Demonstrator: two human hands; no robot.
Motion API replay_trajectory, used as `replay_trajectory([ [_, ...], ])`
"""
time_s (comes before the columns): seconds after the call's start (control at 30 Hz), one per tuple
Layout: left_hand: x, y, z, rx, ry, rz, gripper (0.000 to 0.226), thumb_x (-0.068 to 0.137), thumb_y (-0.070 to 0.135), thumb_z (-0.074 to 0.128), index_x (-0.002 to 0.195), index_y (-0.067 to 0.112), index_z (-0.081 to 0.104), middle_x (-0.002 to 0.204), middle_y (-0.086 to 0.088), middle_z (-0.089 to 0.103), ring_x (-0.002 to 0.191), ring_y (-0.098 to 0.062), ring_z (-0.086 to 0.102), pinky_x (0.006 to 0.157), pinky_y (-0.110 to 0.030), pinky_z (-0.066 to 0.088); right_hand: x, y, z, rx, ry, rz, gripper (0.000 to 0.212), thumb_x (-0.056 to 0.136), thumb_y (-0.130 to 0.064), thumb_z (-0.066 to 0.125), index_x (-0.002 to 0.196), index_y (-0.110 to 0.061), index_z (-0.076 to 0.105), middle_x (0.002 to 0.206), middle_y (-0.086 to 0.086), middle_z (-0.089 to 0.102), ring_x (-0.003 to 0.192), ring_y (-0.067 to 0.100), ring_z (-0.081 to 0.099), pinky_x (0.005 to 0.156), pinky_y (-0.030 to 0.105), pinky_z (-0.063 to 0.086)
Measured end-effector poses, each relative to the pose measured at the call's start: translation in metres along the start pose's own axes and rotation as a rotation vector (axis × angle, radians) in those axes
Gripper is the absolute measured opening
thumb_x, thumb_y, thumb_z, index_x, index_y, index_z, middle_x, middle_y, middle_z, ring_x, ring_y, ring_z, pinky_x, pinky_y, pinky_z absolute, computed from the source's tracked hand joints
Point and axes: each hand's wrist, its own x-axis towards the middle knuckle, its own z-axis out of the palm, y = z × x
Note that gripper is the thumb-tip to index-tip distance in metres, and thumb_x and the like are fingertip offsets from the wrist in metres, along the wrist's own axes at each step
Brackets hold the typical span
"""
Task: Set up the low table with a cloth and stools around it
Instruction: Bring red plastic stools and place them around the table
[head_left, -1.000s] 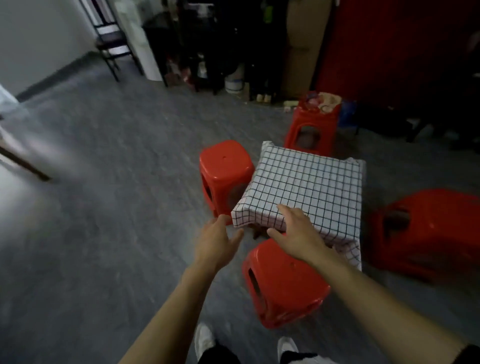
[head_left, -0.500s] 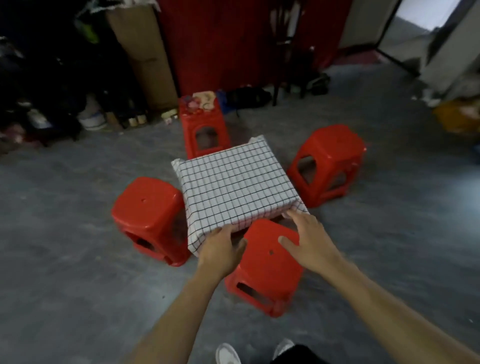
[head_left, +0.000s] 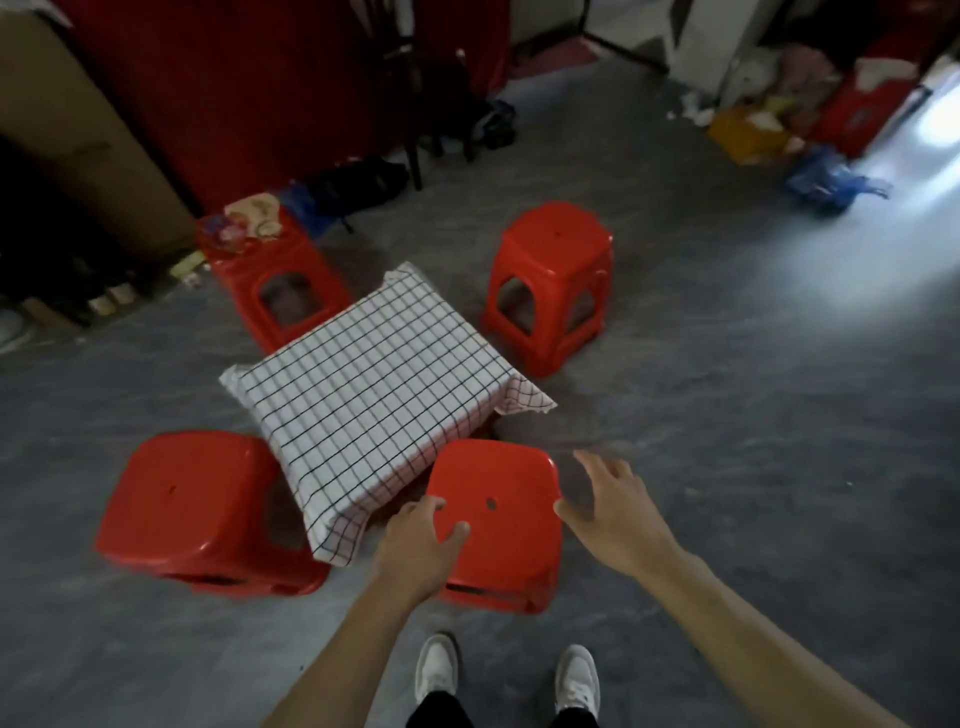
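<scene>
Where cloth was, hands over stool.

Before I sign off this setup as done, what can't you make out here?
- Low table: hidden under the checked cloth, head view.
- Items on the far stool: too small and dim.
- Left stool: blurred, base unclear.
- Whether the left hand presses on the near stool; the right hand is motion-blurred.

Both bare arms reach forward and down, the left hand with fingers loosely bent and thumb apart, the right hand spread with fingers relaxed, holding nothing.
</scene>
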Motion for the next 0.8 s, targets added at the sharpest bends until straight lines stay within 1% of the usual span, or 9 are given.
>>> replay_trajectory([
  [0.13, 0.042, -0.007, 0.003, 0.018, -0.051, 0.152, 0.05, 0.09, 0.051, 0.057, 0.132, 0.025, 0.052, 0.129, 0.003, 0.057, 0.117, -0.014, 0.052, 0.098, -0.038, 0.046, 0.019, 0.008, 0.025, 0.035, 0.053, 0.139, 0.076, 0.089, -0.054, 0.056, 0.152, -0.029, 0.021, 0.15, 0.007, 0.031, 0.137, 0.028, 0.032, 0.109, 0.048, 0.038],
  [0.23, 0.077, -0.02, 0.008, 0.082, -0.067, 0.232, 0.052, 0.09, 0.052, 0.056, 0.134, 0.025, 0.051, 0.127, 0.004, 0.057, 0.113, -0.013, 0.052, 0.096, -0.036, 0.047, 0.038, 0.012, 0.053, 0.079, 0.069, 0.191, 0.073, 0.087, -0.055, 0.057, 0.149, -0.034, 0.023, 0.147, 0.004, 0.034, 0.133, 0.027, 0.036, 0.106, 0.049, 0.04],
  [0.33, 0.111, -0.044, 0.019, 0.11, -0.09, 0.22, 0.053, 0.091, 0.052, 0.056, 0.135, 0.022, 0.051, 0.129, 0.003, 0.055, 0.115, -0.013, 0.052, 0.095, -0.034, 0.047, 0.058, 0.022, 0.09, 0.109, 0.042, 0.217, 0.073, 0.085, -0.056, 0.058, 0.146, -0.038, 0.022, 0.146, 0.002, 0.034, 0.133, 0.025, 0.037, 0.105, 0.048, 0.042],
  [0.47, 0.143, -0.082, 0.057, 0.196, -0.121, 0.17, 0.05, 0.091, 0.053, 0.055, 0.133, 0.025, 0.052, 0.126, 0.003, 0.057, 0.116, -0.015, 0.049, 0.094, -0.033, 0.045, 0.086, 0.048, 0.141, 0.12, -0.022, 0.259, 0.087, 0.078, -0.055, 0.067, 0.15, -0.034, 0.023, 0.148, 0.004, 0.033, 0.133, 0.026, 0.036, 0.105, 0.043, 0.042],
  [0.53, 0.159, -0.098, 0.081, 0.247, -0.146, 0.186, 0.049, 0.091, 0.053, 0.056, 0.132, 0.025, 0.053, 0.128, 0.003, 0.057, 0.12, -0.016, 0.047, 0.094, -0.031, 0.042, 0.1, 0.062, 0.169, 0.133, -0.028, 0.261, 0.091, 0.074, -0.054, 0.07, 0.15, -0.035, 0.024, 0.147, 0.004, 0.034, 0.132, 0.026, 0.037, 0.106, 0.043, 0.041],
  [0.6, 0.176, -0.109, 0.103, 0.275, -0.148, 0.223, 0.05, 0.09, 0.053, 0.056, 0.132, 0.026, 0.052, 0.132, 0.003, 0.055, 0.123, -0.018, 0.045, 0.094, -0.031, 0.041, 0.113, 0.075, 0.199, 0.145, -0.008, 0.274, 0.093, 0.072, -0.053, 0.073, 0.15, -0.035, 0.026, 0.147, 0.006, 0.034, 0.131, 0.028, 0.036, 0.107, 0.044, 0.04],
  [0.7, 0.206, -0.122, 0.133, 0.29, -0.137, 0.253, 0.055, 0.088, 0.054, 0.057, 0.136, 0.027, 0.047, 0.139, 0.003, 0.049, 0.126, -0.019, 0.043, 0.098, -0.037, 0.043, 0.134, 0.09, 0.242, 0.178, 0.021, 0.303, 0.094, 0.073, -0.051, 0.075, 0.15, -0.036, 0.023, 0.149, 0.008, 0.029, 0.133, 0.029, 0.032, 0.108, 0.046, 0.04],
  [0.8, 0.234, -0.137, 0.158, 0.328, -0.133, 0.227, 0.064, 0.087, 0.053, 0.058, 0.144, 0.032, 0.037, 0.151, -0.004, 0.033, 0.135, -0.026, 0.033, 0.108, -0.042, 0.036, 0.158, 0.102, 0.277, 0.147, 0.052, 0.328, 0.102, 0.07, -0.053, 0.078, 0.151, -0.037, 0.017, 0.154, 0.013, 0.019, 0.139, 0.033, 0.024, 0.11, 0.053, 0.036],
])
